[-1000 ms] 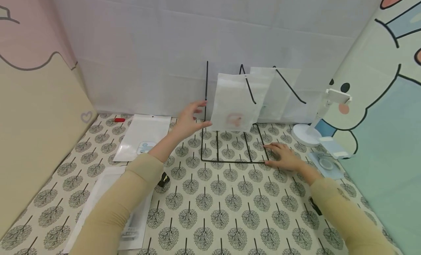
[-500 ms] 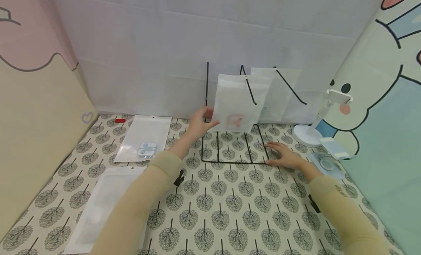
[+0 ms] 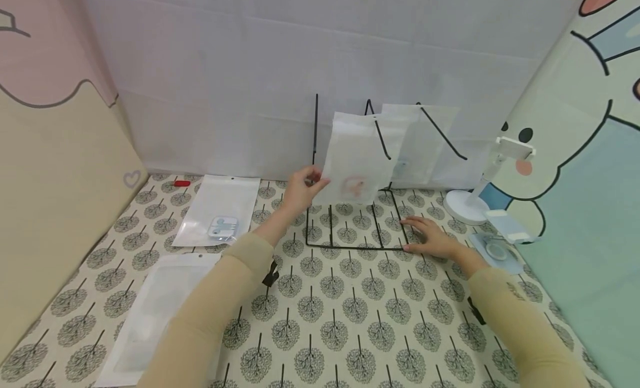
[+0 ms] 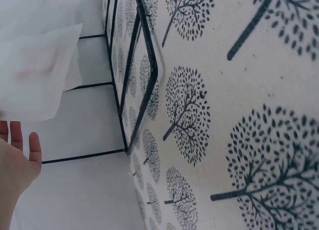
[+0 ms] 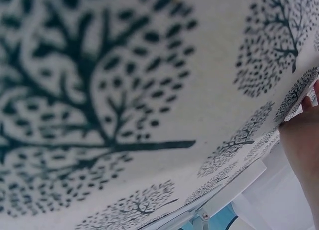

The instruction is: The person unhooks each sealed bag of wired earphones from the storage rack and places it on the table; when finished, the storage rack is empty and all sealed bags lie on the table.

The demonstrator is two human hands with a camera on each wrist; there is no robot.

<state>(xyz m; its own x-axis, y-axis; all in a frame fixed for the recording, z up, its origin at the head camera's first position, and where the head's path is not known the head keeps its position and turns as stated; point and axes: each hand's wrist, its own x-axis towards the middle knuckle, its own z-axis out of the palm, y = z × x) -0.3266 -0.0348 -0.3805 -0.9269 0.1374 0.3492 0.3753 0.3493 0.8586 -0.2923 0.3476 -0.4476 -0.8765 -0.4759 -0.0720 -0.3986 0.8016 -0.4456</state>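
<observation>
A white hang-hole pouch (image 3: 356, 149) with a reddish item showing through hangs from a hook of the black wire rack (image 3: 350, 247). My left hand (image 3: 301, 191) pinches this pouch low on its left edge; in the left wrist view the pouch (image 4: 37, 70) lies over the fingertips, and part of the left hand (image 4: 17, 160) is out of frame. A second white pouch (image 3: 425, 146) hangs farther right on another hook. My right hand (image 3: 431, 239) rests at the rack's right base wire, fingers loosely spread; the right wrist view shows only part of this hand (image 5: 301, 140).
To the left lie a white pouch with earphones (image 3: 215, 204), a larger white pouch (image 3: 155, 304) partly under my sleeve, and a small red object (image 3: 182, 183). A white stand (image 3: 467, 204) and a pale blue flat item (image 3: 495, 252) are at the right.
My left hand has come right to the hanging pouch and taken its edge. The pouch's bottom has shifted slightly left. My right hand has stayed in place.
</observation>
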